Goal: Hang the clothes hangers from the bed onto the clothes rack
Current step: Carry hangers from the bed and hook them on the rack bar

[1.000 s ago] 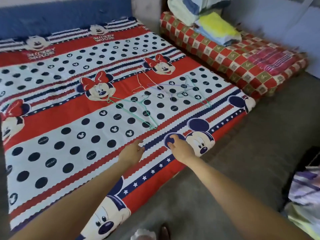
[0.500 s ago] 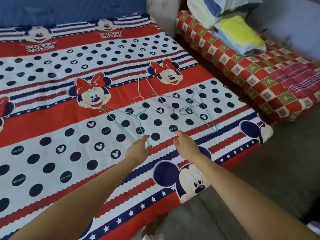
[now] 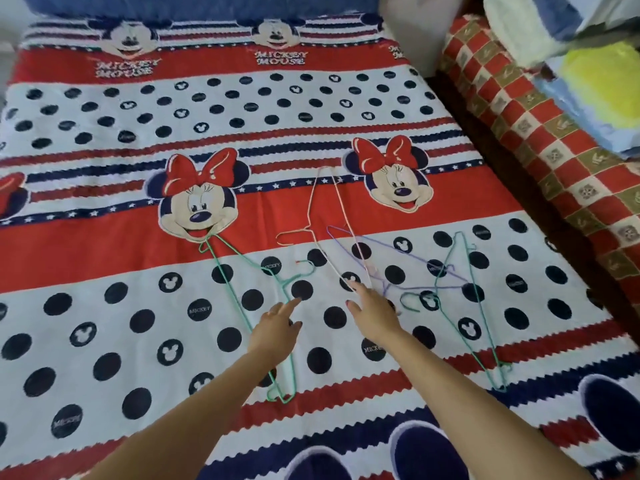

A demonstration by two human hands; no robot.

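Several thin wire hangers lie flat on the bed with its red, white and navy cartoon-mouse sheet. A green hanger lies left of centre, and my left hand hovers over its lower half with the forefinger stretched out. A pink-white hanger lies in the middle; my right hand reaches with straight fingers to its lower tip. A purple hanger and a second green hanger overlap to the right. Neither hand holds anything. No clothes rack is in view.
A red and gold checkered mattress lies to the right of the bed, with folded bedding in yellow, blue and white stacked on it. A dark gap separates it from the bed. A blue headboard runs along the far edge.
The view has moved forward over the bed. Both hands have reached farther in, from near the bed's front edge to the hangers.
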